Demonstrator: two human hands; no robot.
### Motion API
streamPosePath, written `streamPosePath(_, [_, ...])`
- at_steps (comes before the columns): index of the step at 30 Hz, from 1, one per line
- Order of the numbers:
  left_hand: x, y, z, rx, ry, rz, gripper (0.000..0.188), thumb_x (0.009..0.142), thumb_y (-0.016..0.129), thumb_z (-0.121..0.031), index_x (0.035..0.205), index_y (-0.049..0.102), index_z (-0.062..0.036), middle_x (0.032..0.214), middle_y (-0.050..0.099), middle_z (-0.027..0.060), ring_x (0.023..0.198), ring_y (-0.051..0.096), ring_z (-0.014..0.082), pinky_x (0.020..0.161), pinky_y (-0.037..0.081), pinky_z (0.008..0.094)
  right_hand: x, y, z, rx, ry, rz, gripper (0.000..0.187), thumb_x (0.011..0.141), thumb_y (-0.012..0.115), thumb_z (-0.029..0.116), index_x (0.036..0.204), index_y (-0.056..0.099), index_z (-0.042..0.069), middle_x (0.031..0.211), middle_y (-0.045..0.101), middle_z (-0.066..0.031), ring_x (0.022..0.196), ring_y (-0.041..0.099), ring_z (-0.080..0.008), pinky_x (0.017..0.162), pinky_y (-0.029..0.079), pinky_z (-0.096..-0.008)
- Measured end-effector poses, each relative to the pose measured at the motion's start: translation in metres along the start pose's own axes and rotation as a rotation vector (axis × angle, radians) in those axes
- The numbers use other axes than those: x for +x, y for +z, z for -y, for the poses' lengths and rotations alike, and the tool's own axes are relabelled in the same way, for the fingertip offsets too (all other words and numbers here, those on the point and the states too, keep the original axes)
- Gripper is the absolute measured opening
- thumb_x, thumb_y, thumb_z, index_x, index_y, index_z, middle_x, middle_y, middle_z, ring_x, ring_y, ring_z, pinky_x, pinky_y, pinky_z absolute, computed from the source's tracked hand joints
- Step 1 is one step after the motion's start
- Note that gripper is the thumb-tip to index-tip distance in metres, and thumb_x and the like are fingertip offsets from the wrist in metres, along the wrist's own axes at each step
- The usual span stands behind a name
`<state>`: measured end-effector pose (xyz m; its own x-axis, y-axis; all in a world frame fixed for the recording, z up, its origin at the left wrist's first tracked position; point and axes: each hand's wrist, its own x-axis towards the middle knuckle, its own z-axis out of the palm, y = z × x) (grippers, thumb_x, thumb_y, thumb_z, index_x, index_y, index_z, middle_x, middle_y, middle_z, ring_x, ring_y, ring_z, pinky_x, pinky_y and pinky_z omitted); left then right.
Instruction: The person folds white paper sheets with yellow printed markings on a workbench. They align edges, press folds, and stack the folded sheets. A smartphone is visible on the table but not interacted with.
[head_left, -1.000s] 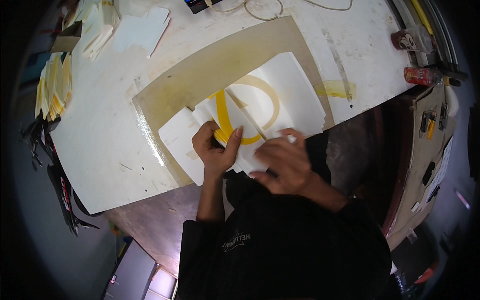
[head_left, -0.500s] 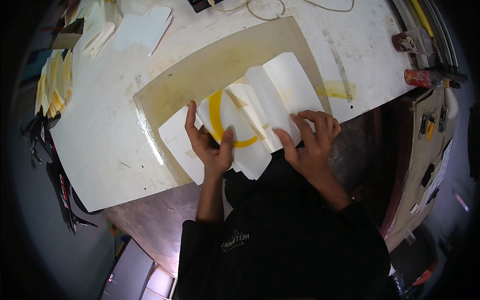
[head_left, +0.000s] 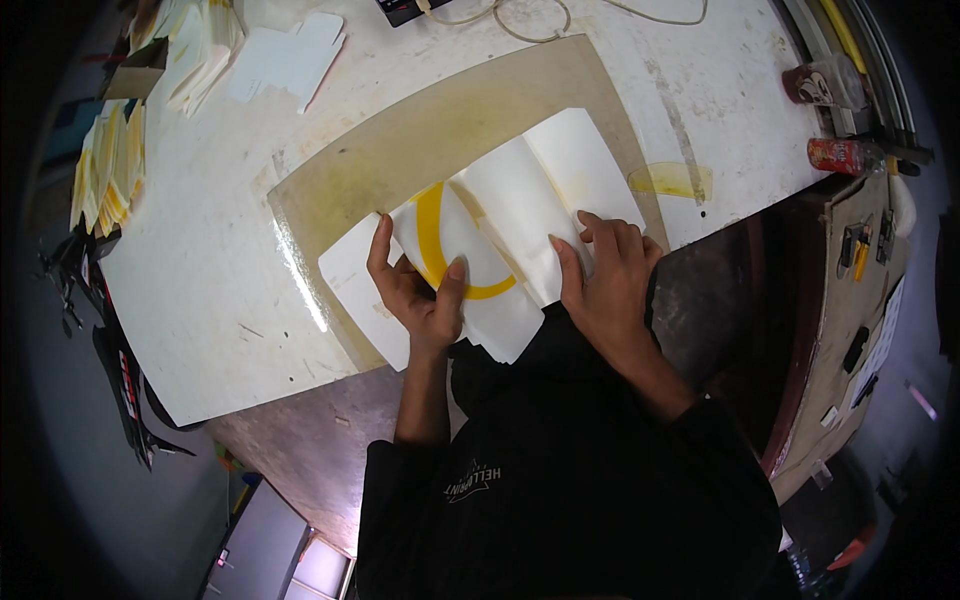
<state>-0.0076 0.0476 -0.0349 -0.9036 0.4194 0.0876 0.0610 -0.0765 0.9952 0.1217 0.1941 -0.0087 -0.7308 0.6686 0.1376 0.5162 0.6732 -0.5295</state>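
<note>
Sheets lie at the table's near edge, partly on the tan mat (head_left: pixel 400 155), which lies on the white table (head_left: pixel 215 300). Their lower corners overhang the edge, toward the person's dark top (head_left: pixel 570 480).

Left hand (head_left: pixel 422 305): grasping the banded sheet (head_left: pixel 478 258), thumb on its face by the yellow curve, index finger stretched up along its left side. Remaining fingers partly hidden; how far they reach beneath, cannot tell. An under sheet (head_left: pixel 348 268) spreads out to the left of this hand.

Right hand (head_left: pixel 612 285): on the lower right part of the white sheet (head_left: pixel 515 195), just right of the banded sheet. Thumb and index spread apart, fingertips against the paper, nothing pinched between them; other fingers bent. A crease runs down the white sheet above the hand.

About the table: yellow strip (head_left: pixel 690 181) just right of the mat. Cup (head_left: pixel 825 82) and red bottle (head_left: pixel 838 156) at the right end. Upper left: a loose sheet (head_left: pixel 285 62), two folded stacks (head_left: pixel 108 175) with yellow marks, and a brown box (head_left: pixel 135 75) beside them. Top: a cable (head_left: pixel 540 40), looped, next to a black device (head_left: pixel 398 9).
</note>
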Motion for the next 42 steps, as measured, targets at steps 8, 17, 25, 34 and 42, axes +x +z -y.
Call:
streamPosePath(8, [0.006,-0.016,0.003,0.316,0.219,0.181,0.028,0.079,0.072,0.002,0.107,0.07,0.0031,0.09,0.07,0.0124,0.075,0.064,0.0177,0.069,0.05,0.0284,0.001,-0.008,0.013,0.21,-0.084,-0.053,0.015,0.082,0.074,0.009,0.097,0.07,0.005,0.088,0.059,-0.0054,0.085,0.055,-0.0237,0.082,0.033,-0.0431])
streamPosePath(17, [0.008,0.0,0.001,0.354,0.181,0.125,0.015,0.078,0.073,-0.003,0.09,0.066,0.0028,0.079,0.067,0.0096,0.067,0.059,0.0157,0.063,0.045,0.0257,-0.007,-0.013,0.006,0.077,-0.205,-0.265,0.035,0.078,0.081,0.023,0.106,0.07,0.003,0.097,0.061,-0.0077,0.095,0.056,-0.0244,0.09,0.032,-0.0464])
streamPosePath(25, [0.003,-0.011,0.008,0.226,0.062,0.113,0.016,0.08,0.065,0.002,0.094,0.057,0.002,0.084,0.062,0.0091,0.077,0.056,0.013,0.07,0.045,0.0259,0.006,-0.019,-0.028,-0.188,-0.05,-0.243,0.034,0.081,0.079,0.019,0.109,0.07,0.003,0.103,0.062,-0.0097,0.093,0.054,-0.0235,0.089,0.031,-0.0419])
streamPosePath(34, [0.003,0.014,-0.002,0.057,0.014,-0.097,0.036,0.081,0.062,0.005,0.117,0.06,0.0055,0.092,0.061,0.013,0.079,0.054,0.0142,0.071,0.043,0.0246,0.005,-0.015,-0.025,0.04,-0.145,-0.348,0.019,0.078,0.08,0.009,0.093,0.069,0.005,0.094,0.065,-0.005,0.09,0.059,-0.021,0.085,0.032,-0.0376])
streamPosePath(42, [0.008,0.0,-0.006,0.379,0.152,0.143,0.008,0.081,0.071,0.0,0.089,0.071,0.0006,0.076,0.065,0.0097,0.065,0.058,0.0155,0.06,0.043,0.0249,0.005,-0.019,-0.026,-0.069,-0.156,-0.271,0.029,0.082,0.078,0.007,0.11,0.075,0.007,0.114,0.068,-0.0085,0.093,0.057,-0.0211,0.088,0.031,-0.0395])
